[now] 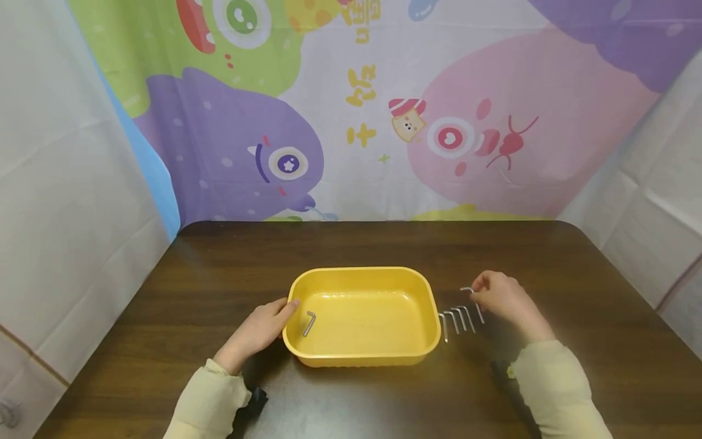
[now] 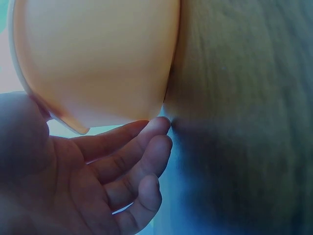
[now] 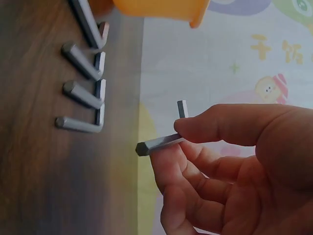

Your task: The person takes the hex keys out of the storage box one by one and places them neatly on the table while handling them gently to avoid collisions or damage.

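Note:
My left hand (image 1: 260,327) holds the left end of a yellow plastic basin (image 1: 362,355), its thumb over the rim. The left wrist view has the fingers along the basin's outer wall (image 2: 98,73). Inside the basin, near that thumb, lies one hex key (image 1: 309,325). To the right of the basin my right hand (image 1: 504,297) pinches another L-shaped hex key (image 3: 161,143) between thumb and fingers, above the table. Several more silver hex keys (image 3: 80,125) lie in a row between this hand and the basin's right end.
Everything stands on a dark brown wooden table (image 1: 219,262). Behind it hangs a cloth (image 1: 351,183) with cartoon monsters, and pale cloth walls (image 1: 66,183) rise at both sides. A small black object (image 1: 256,402) shows by the left sleeve.

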Demonstrator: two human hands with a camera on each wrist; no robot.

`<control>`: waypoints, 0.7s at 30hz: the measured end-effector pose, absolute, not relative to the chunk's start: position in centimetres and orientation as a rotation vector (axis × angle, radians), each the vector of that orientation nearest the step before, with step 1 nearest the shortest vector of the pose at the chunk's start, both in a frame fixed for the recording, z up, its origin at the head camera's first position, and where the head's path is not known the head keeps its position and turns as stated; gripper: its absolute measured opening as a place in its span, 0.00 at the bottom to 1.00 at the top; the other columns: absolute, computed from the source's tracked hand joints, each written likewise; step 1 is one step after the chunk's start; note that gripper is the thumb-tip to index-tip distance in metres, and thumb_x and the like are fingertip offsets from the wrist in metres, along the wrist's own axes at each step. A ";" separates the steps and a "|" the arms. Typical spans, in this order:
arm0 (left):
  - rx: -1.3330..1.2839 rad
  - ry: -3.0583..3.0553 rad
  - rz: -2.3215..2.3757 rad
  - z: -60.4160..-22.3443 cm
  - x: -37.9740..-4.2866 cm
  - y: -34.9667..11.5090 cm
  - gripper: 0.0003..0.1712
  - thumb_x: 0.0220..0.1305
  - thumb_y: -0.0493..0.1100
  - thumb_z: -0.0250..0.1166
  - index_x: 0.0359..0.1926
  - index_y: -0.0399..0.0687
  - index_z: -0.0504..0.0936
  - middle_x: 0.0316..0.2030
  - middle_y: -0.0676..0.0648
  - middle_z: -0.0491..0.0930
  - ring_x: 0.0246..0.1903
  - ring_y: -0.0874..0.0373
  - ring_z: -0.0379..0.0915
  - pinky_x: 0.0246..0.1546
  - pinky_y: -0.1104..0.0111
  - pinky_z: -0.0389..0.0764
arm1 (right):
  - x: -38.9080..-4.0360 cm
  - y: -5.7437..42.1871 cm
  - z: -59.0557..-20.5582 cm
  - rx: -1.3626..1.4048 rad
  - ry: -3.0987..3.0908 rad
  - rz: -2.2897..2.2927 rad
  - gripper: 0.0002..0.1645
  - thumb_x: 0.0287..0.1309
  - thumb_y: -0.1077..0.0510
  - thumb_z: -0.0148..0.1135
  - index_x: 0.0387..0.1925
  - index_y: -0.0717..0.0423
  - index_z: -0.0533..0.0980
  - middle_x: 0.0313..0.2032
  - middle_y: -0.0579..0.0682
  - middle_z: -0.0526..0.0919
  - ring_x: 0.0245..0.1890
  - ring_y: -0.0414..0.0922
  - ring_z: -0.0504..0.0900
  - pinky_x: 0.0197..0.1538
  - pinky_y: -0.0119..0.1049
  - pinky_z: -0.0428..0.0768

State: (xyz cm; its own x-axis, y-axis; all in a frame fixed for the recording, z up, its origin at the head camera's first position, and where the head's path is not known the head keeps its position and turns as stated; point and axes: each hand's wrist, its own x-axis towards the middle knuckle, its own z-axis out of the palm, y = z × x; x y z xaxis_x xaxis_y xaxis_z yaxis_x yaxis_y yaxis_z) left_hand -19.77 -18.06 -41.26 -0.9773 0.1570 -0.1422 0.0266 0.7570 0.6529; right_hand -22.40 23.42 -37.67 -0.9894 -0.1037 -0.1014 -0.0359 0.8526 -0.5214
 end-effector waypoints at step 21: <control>0.134 2.744 1.051 -41.3 -19.8 -18.1 0.29 0.68 0.58 0.43 0.54 0.39 0.72 0.34 0.48 0.78 0.31 0.59 0.72 0.36 0.65 0.73 | -23.0 24.9 -39.9 0.011 2.808 -0.816 0.09 0.49 0.60 0.59 0.30 0.63 0.73 0.22 0.50 0.79 0.21 0.41 0.78 0.35 0.44 0.72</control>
